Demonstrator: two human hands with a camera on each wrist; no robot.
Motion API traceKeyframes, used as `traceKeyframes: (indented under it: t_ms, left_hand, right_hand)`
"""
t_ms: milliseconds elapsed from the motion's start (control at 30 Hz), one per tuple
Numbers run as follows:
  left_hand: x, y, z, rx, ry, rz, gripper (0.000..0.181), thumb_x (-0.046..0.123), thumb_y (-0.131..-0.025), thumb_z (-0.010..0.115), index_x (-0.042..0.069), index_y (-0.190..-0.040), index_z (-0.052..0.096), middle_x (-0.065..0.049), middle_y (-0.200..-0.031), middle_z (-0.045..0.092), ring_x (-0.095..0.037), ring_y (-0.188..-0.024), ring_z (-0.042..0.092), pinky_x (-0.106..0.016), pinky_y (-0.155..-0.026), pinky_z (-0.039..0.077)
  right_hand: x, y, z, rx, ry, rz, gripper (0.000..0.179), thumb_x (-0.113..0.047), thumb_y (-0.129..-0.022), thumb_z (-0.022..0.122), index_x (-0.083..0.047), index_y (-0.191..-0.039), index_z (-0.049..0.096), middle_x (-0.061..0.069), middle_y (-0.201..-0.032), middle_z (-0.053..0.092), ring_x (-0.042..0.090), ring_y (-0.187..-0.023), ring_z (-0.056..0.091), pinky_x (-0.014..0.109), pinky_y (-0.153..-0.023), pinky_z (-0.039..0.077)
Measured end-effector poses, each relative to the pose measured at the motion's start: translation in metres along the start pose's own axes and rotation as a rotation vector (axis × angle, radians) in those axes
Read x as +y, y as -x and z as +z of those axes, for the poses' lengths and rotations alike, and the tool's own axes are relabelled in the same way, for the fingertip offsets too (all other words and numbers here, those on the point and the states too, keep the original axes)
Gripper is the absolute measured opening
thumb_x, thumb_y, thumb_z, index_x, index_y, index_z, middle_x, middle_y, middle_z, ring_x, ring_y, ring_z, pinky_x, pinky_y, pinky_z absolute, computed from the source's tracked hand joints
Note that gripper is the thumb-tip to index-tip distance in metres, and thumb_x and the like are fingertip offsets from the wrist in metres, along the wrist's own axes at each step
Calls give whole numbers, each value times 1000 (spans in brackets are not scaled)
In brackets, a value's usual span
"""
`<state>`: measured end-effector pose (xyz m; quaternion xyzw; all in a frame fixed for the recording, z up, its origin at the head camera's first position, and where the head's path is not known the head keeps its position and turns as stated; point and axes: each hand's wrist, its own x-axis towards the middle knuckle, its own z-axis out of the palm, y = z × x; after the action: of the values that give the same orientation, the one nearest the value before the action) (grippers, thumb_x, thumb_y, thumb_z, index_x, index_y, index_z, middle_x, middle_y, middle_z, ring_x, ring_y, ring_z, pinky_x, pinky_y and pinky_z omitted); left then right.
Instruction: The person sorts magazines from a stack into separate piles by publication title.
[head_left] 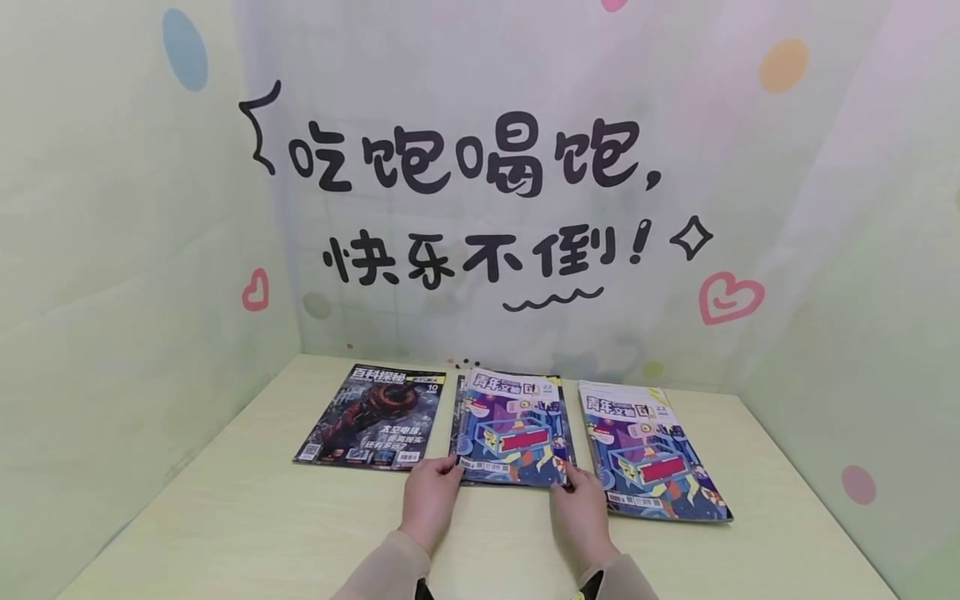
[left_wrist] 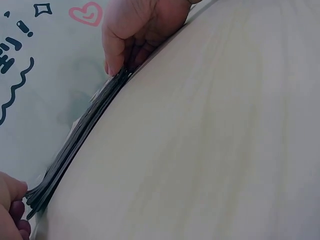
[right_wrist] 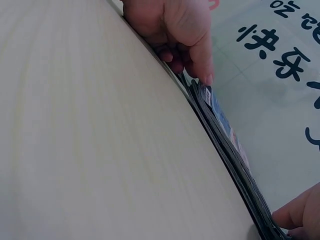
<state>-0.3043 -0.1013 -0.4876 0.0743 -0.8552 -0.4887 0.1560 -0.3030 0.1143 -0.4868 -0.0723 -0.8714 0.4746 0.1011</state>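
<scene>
A stack of magazines (head_left: pixel 513 425) lies in the middle of the table, a purple-and-blue cover on top and darker covers peeking out beneath. My left hand (head_left: pixel 432 498) pinches its near left corner, thumb above and fingers curled at the edge. At the near right corner, my right hand (head_left: pixel 581 508) grips the stack in the same way. In the left wrist view, the stack's dark layered edge (left_wrist: pixel 82 137) runs between both hands. The right wrist view shows several layers at that edge (right_wrist: pixel 227 155), just at the tabletop.
A dark-covered magazine (head_left: pixel 375 415) lies to the left of the stack. To the right is another purple-and-blue magazine (head_left: pixel 652 454), turned slightly askew. The pale wooden table (head_left: pixel 247 533) meets a printed cloth wall (head_left: pixel 480 333) at the back, with cloth on both sides.
</scene>
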Motion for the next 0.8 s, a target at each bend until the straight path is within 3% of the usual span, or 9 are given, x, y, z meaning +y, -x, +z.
traceKeyframes:
  t_ms: [167,433,667,800]
  left_hand:
    - [3,-1,1,1,54,-56,25,16,-88,67,4,-109,72,-12,-108,67,-34,-107,58,-48,-92,47]
    - [3,3,-1,-24,119,-95,24,12,-87,65,3,-108,71,-13,-111,68,-34,-110,59,-47,-91,49]
    - [2,8,-4,-7,128,-129,21,10,-82,67,3,-101,71,-8,-99,69,-25,-93,61,-43,-83,50]
    - [2,11,-5,-21,218,-164,24,5,-80,64,-2,-103,68,-8,-87,68,-18,-75,61,-35,-70,52]
  right_hand:
    - [0,0,0,1,-14,12,49,-11,-89,59,10,-133,50,32,-133,45,50,-124,40,58,-105,32]
    - [-1,3,-3,22,-12,-8,40,-9,-89,58,10,-125,57,31,-129,50,49,-123,42,58,-104,34]
    - [-2,4,-4,50,-18,44,30,-7,-90,56,8,-115,65,24,-117,59,42,-114,51,56,-97,41]
    - [-2,5,-3,58,-19,47,30,-7,-89,58,8,-113,65,23,-112,59,38,-110,52,54,-94,43]
